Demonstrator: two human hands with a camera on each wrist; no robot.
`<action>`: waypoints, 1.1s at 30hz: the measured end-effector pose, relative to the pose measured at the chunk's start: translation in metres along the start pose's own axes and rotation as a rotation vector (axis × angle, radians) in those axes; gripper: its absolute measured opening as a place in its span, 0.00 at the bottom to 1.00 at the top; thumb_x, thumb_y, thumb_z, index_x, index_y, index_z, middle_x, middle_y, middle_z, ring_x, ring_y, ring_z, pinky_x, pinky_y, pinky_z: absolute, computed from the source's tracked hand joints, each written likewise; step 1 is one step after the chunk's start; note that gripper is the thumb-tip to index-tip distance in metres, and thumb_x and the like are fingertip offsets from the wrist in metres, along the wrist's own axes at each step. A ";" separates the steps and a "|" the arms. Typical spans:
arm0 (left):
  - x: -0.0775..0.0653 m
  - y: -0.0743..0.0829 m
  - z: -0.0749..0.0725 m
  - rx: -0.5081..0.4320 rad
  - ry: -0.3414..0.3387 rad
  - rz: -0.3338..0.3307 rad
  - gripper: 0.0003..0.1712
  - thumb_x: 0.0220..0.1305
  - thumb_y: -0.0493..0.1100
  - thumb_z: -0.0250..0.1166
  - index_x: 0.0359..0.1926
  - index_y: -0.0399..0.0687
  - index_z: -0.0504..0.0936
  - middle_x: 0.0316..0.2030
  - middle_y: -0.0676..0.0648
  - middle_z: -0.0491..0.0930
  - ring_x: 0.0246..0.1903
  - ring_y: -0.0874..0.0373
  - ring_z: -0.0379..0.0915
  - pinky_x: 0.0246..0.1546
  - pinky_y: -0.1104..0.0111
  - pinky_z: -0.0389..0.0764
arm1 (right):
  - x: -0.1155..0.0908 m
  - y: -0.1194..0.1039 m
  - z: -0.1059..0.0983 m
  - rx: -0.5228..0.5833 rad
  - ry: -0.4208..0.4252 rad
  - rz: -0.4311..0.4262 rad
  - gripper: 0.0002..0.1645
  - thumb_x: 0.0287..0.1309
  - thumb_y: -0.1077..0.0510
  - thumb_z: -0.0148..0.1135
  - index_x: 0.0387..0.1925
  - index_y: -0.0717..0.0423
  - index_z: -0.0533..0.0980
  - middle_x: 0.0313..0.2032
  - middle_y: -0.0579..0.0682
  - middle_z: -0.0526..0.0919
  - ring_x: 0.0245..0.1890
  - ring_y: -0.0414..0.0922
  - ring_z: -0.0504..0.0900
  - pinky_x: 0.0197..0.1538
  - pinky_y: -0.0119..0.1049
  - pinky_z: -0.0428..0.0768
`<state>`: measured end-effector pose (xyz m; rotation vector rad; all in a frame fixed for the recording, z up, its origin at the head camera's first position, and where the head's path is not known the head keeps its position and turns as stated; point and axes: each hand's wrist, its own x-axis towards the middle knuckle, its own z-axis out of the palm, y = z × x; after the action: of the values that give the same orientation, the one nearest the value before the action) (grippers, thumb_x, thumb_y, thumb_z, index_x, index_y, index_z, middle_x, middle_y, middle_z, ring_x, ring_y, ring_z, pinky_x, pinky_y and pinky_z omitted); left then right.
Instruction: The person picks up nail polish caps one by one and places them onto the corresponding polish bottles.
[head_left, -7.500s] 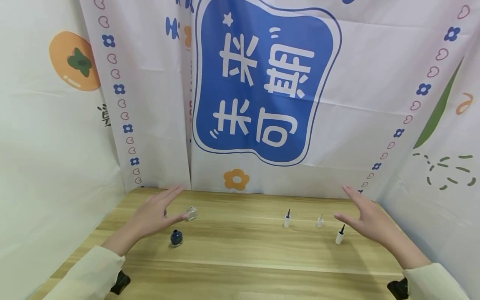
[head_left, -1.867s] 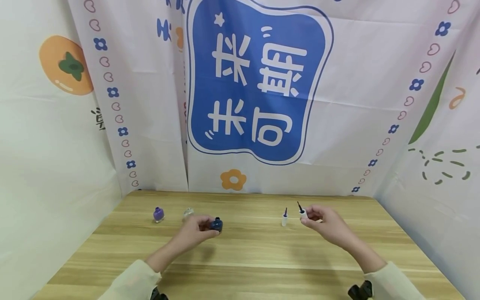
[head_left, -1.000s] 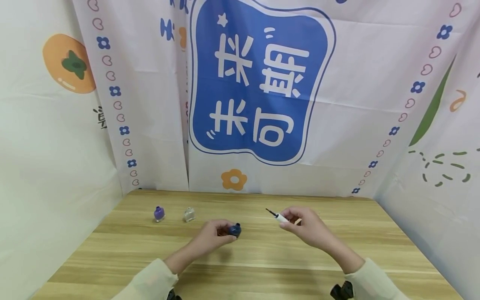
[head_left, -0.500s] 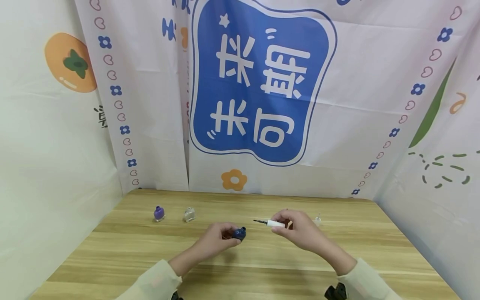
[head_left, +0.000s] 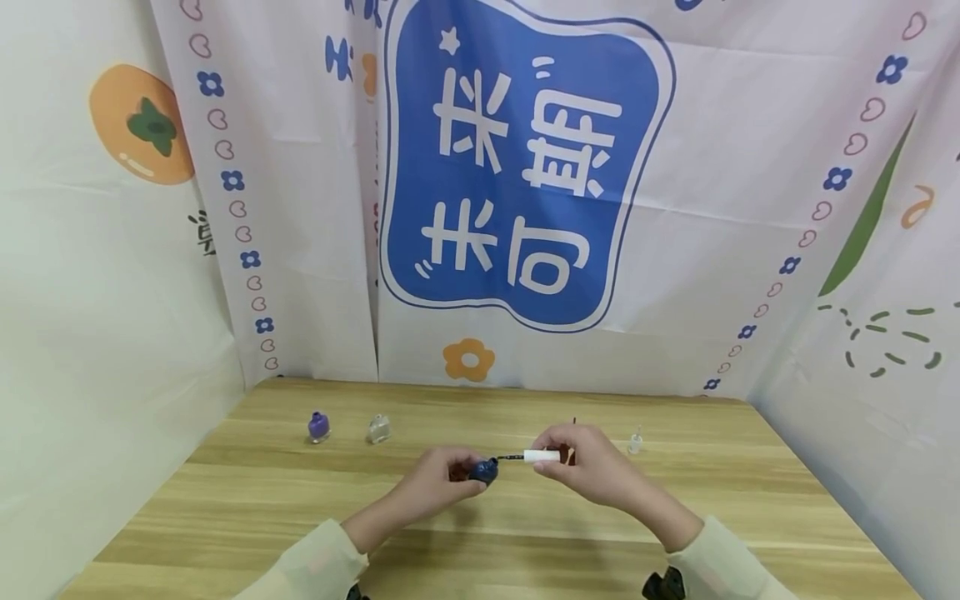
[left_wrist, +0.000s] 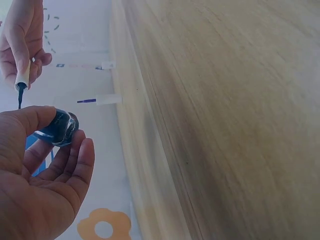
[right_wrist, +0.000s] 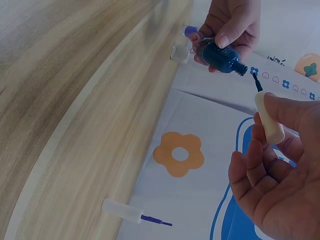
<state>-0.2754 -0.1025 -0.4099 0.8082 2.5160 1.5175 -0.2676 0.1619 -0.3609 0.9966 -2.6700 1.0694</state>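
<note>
My left hand (head_left: 437, 483) grips a dark blue nail polish bottle (head_left: 483, 472), tilted with its open neck toward the right. Between the thumb and fingers of my right hand (head_left: 596, 467) is a white nail polish cap (head_left: 542, 456), its dark brush (head_left: 512, 457) pointing left. The brush tip is at the bottle's mouth in the head view; in the right wrist view a small gap shows between the tip and the neck (right_wrist: 241, 69). Both hands are above the wooden table.
A purple polish bottle (head_left: 318, 427) and a clear one (head_left: 378, 428) stand uncapped at the back left. A cap with a clear brush (head_left: 635, 442) stands upright at right. Another white cap with a purple brush (right_wrist: 122, 210) is mostly behind my right hand. Printed cloth (head_left: 315, 250) hangs behind the table (head_left: 480, 567).
Both hands, at first apart and holding nothing, have picked up the blue bottle and the dark-brush cap. They have come together over the middle, and the brush has turned from upright to level.
</note>
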 end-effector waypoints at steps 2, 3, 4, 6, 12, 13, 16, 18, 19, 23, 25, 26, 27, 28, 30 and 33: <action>-0.001 0.000 0.001 -0.001 -0.001 0.003 0.11 0.59 0.38 0.69 0.44 0.42 0.83 0.35 0.50 0.79 0.34 0.56 0.73 0.33 0.71 0.78 | 0.000 0.000 0.001 -0.007 -0.004 -0.001 0.03 0.60 0.57 0.67 0.35 0.47 0.80 0.28 0.37 0.77 0.28 0.37 0.73 0.29 0.32 0.76; -0.001 0.000 0.001 -0.005 -0.001 0.003 0.11 0.59 0.38 0.69 0.44 0.42 0.83 0.35 0.50 0.79 0.34 0.56 0.73 0.33 0.71 0.78 | 0.000 0.000 0.001 -0.010 -0.005 -0.002 0.03 0.59 0.58 0.67 0.35 0.47 0.80 0.28 0.37 0.77 0.28 0.37 0.73 0.29 0.32 0.76; -0.001 0.000 0.001 -0.009 -0.003 0.003 0.12 0.59 0.38 0.69 0.44 0.41 0.83 0.36 0.49 0.79 0.34 0.56 0.74 0.33 0.71 0.78 | 0.000 0.000 0.002 -0.011 -0.007 -0.002 0.03 0.59 0.57 0.68 0.35 0.47 0.80 0.29 0.37 0.77 0.28 0.37 0.73 0.29 0.32 0.76; -0.001 0.001 0.001 -0.011 -0.002 0.007 0.12 0.59 0.38 0.69 0.44 0.41 0.83 0.36 0.50 0.80 0.34 0.56 0.73 0.32 0.71 0.78 | 0.000 0.000 0.002 -0.016 -0.012 -0.004 0.03 0.59 0.57 0.68 0.35 0.47 0.80 0.29 0.36 0.77 0.28 0.37 0.73 0.29 0.32 0.76; -0.002 0.001 0.002 -0.032 -0.009 0.012 0.11 0.59 0.37 0.69 0.43 0.42 0.83 0.35 0.50 0.80 0.33 0.57 0.73 0.31 0.71 0.78 | 0.001 0.001 0.005 -0.017 -0.024 -0.031 0.03 0.59 0.56 0.68 0.35 0.49 0.81 0.29 0.36 0.78 0.26 0.37 0.72 0.27 0.31 0.75; -0.002 0.001 0.002 -0.034 -0.012 0.013 0.10 0.59 0.37 0.69 0.43 0.42 0.83 0.35 0.50 0.80 0.33 0.57 0.73 0.31 0.71 0.78 | 0.001 0.001 0.005 -0.018 -0.024 -0.033 0.03 0.60 0.56 0.68 0.36 0.49 0.81 0.29 0.36 0.78 0.26 0.36 0.72 0.27 0.31 0.74; -0.002 0.001 0.003 -0.038 -0.017 0.012 0.10 0.59 0.37 0.69 0.43 0.42 0.83 0.35 0.50 0.79 0.33 0.57 0.73 0.30 0.71 0.78 | 0.002 0.000 0.005 -0.024 -0.023 -0.038 0.03 0.60 0.57 0.67 0.36 0.47 0.81 0.29 0.36 0.78 0.26 0.36 0.72 0.27 0.31 0.74; -0.002 0.001 0.003 -0.038 -0.019 0.013 0.10 0.59 0.37 0.69 0.43 0.42 0.83 0.35 0.50 0.79 0.33 0.57 0.73 0.30 0.71 0.77 | 0.002 0.000 0.005 -0.028 -0.021 -0.033 0.03 0.60 0.57 0.67 0.36 0.47 0.81 0.29 0.36 0.78 0.26 0.36 0.72 0.27 0.31 0.74; -0.001 0.001 0.003 -0.035 -0.019 0.013 0.10 0.59 0.37 0.69 0.43 0.42 0.83 0.34 0.50 0.79 0.33 0.57 0.73 0.30 0.71 0.77 | 0.002 0.000 0.005 -0.028 -0.019 -0.032 0.03 0.60 0.57 0.67 0.36 0.47 0.81 0.29 0.36 0.78 0.26 0.37 0.72 0.27 0.32 0.74; -0.001 0.002 0.003 -0.024 -0.022 0.016 0.10 0.59 0.37 0.69 0.43 0.42 0.83 0.34 0.50 0.79 0.32 0.57 0.73 0.30 0.71 0.78 | 0.003 -0.001 0.005 -0.032 -0.009 -0.033 0.04 0.59 0.58 0.68 0.36 0.47 0.80 0.29 0.36 0.77 0.26 0.37 0.72 0.27 0.32 0.74; -0.001 0.002 0.003 -0.014 -0.024 0.015 0.10 0.59 0.37 0.69 0.42 0.42 0.83 0.34 0.51 0.80 0.32 0.57 0.74 0.30 0.71 0.78 | 0.004 -0.001 0.006 -0.037 -0.006 -0.035 0.04 0.59 0.57 0.68 0.36 0.47 0.80 0.29 0.36 0.77 0.26 0.37 0.71 0.27 0.32 0.74; -0.001 0.002 0.003 -0.012 -0.026 0.015 0.09 0.59 0.37 0.69 0.42 0.42 0.83 0.33 0.51 0.80 0.32 0.57 0.74 0.30 0.71 0.78 | 0.004 -0.001 0.006 -0.039 -0.005 -0.036 0.04 0.59 0.57 0.68 0.36 0.46 0.80 0.29 0.36 0.77 0.26 0.37 0.71 0.27 0.32 0.74; -0.001 0.002 0.003 -0.009 -0.028 0.014 0.09 0.59 0.37 0.69 0.42 0.42 0.84 0.33 0.51 0.80 0.32 0.57 0.74 0.30 0.71 0.78 | 0.004 -0.001 0.006 -0.040 -0.006 -0.035 0.04 0.59 0.57 0.68 0.36 0.46 0.80 0.29 0.36 0.76 0.26 0.37 0.71 0.27 0.32 0.74; -0.001 0.002 0.003 -0.009 -0.030 0.013 0.09 0.59 0.37 0.69 0.41 0.42 0.84 0.33 0.51 0.80 0.32 0.57 0.74 0.30 0.71 0.78 | 0.004 -0.002 0.006 -0.041 -0.006 -0.033 0.04 0.60 0.57 0.68 0.36 0.46 0.80 0.29 0.36 0.76 0.26 0.37 0.71 0.27 0.32 0.74; -0.001 0.002 0.004 -0.010 -0.033 0.009 0.08 0.60 0.37 0.69 0.41 0.42 0.83 0.32 0.51 0.80 0.32 0.57 0.74 0.30 0.71 0.78 | 0.005 -0.003 0.006 -0.044 -0.008 -0.030 0.04 0.60 0.56 0.68 0.37 0.46 0.80 0.29 0.36 0.76 0.27 0.37 0.71 0.27 0.32 0.74; -0.001 0.002 0.005 -0.017 -0.033 0.005 0.08 0.59 0.37 0.69 0.40 0.42 0.83 0.32 0.50 0.79 0.32 0.57 0.74 0.30 0.71 0.78 | 0.006 -0.004 0.007 -0.043 -0.006 -0.028 0.04 0.59 0.56 0.68 0.36 0.46 0.80 0.28 0.36 0.76 0.27 0.37 0.70 0.28 0.32 0.73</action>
<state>-0.2720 -0.0987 -0.4108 0.8307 2.4769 1.5118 -0.2686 0.1523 -0.3618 1.0277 -2.6634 1.0004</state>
